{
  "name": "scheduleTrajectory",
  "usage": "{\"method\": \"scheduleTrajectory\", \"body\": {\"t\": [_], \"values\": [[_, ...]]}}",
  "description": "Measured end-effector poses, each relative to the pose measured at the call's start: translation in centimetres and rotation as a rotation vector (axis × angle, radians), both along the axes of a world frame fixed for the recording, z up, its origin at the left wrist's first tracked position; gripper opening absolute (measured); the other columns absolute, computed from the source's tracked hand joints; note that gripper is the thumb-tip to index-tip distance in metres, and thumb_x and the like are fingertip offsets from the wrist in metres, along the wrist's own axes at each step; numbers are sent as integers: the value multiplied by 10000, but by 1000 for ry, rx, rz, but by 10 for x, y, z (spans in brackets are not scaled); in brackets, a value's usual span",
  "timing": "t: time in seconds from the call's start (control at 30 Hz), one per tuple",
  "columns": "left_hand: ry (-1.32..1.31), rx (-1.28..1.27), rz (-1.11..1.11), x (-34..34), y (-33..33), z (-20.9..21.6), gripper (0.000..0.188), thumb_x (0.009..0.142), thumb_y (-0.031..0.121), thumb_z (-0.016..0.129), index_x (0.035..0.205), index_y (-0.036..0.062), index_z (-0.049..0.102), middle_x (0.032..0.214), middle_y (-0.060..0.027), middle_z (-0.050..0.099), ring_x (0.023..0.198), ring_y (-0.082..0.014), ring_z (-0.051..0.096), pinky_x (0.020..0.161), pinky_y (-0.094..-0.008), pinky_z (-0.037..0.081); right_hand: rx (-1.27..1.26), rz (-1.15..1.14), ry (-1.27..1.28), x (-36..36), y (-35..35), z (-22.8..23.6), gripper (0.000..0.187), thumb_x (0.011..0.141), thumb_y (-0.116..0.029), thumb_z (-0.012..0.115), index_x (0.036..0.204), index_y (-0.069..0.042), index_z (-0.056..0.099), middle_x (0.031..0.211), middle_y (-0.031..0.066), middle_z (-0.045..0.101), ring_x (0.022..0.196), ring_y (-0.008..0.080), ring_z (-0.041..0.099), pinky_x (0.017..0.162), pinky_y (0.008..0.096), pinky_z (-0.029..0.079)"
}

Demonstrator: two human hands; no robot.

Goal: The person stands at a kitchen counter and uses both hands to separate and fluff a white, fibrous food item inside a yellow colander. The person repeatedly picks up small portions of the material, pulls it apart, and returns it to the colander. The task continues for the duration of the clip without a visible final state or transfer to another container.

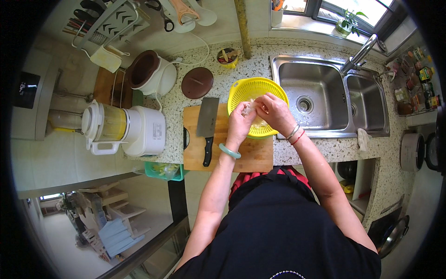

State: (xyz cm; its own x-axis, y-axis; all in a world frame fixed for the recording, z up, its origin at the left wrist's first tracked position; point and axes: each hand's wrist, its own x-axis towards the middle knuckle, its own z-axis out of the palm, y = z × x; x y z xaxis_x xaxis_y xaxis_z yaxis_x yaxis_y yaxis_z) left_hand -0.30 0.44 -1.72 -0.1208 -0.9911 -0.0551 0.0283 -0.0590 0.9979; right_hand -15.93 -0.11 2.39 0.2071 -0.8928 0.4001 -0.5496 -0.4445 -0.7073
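Note:
Both of my hands are together over a yellow colander [237, 94] that rests partly on the wooden cutting board. Between them is a pale, ragged, translucent piece of food [251, 109]; its exact kind is not plain. My left hand [239, 124], with a green bangle at its wrist, is closed round one side of the piece. My right hand [277, 113], wearing a silver bracelet and a red cord, pinches at the other side. More pale bits lie in the colander below, mostly hidden by my hands. A cleaver [207, 123] with a black handle lies left of the colander.
The cutting board [193, 156] reaches the counter's front edge. A white blender [146, 130] stands left, near a white pot [162, 76] and its brown lid [197, 83]. A double steel sink [320, 135] is at right. Below the counter sits a green bin [151, 171].

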Motion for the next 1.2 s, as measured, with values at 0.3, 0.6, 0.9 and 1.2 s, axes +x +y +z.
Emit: {"method": "scheduleTrajectory", "body": {"t": [0.3,0.6,0.9,1.2], "values": [[-131,68,20,-1,0,14,195,843,37,641,1034,0,637,913,-5,660,796,-39,571,708,-203,484,18,-66,-9,4,-4,-10,120,762,-45,622,750,-18,506,716,157,580,662,331,598,591,398,484],[125,174,45,-1,-6,7,239,867,73,638,1097,14,615,954,-15,665,814,-74,616,724,-217,510,438,-101,-535,0,-15,-25,62,832,-15,565,862,6,614,738,57,636,594,118,572,551,267,478],[157,217,119,3,-18,-13,241,876,119,640,1100,35,612,973,-26,672,818,-89,634,690,-229,520,373,-67,-203,-13,-21,-17,275,953,-210,509,1098,-7,627,1013,117,684,951,219,644,833,314,488],[195,269,181,7,-10,-27,254,856,88,628,1082,-16,577,988,-60,647,850,-98,593,755,-250,486,462,-11,-356,-23,-13,-27,228,926,-126,552,1093,6,634,1039,93,685,962,173,645,813,308,499]]}}
